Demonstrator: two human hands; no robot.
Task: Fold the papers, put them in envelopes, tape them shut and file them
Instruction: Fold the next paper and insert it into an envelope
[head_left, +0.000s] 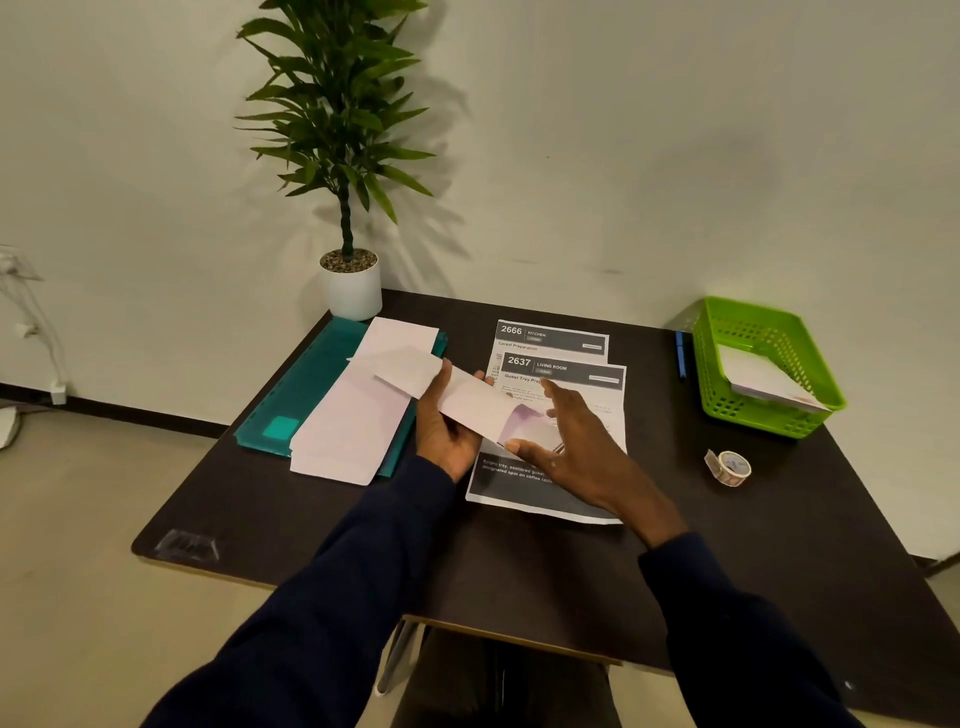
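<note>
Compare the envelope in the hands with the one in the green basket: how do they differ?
The held envelope is off the table, gripped by the left hand; the basket envelope rests untouched in the green basket. The held envelope's flap is open; no open flap shows on the basket envelope, which is partly hidden. Both are white.

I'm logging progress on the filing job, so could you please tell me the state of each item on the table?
Envelope: held in left hand, flap open.
Right hand: open, fingers spread over the envelope.
Printed sheets: flat, unfolded, overlapping.
Envelope stack: lying on teal folder.
Green basket: holds envelopes.
Tape roll: untouched, loose end sticking out.
</note>
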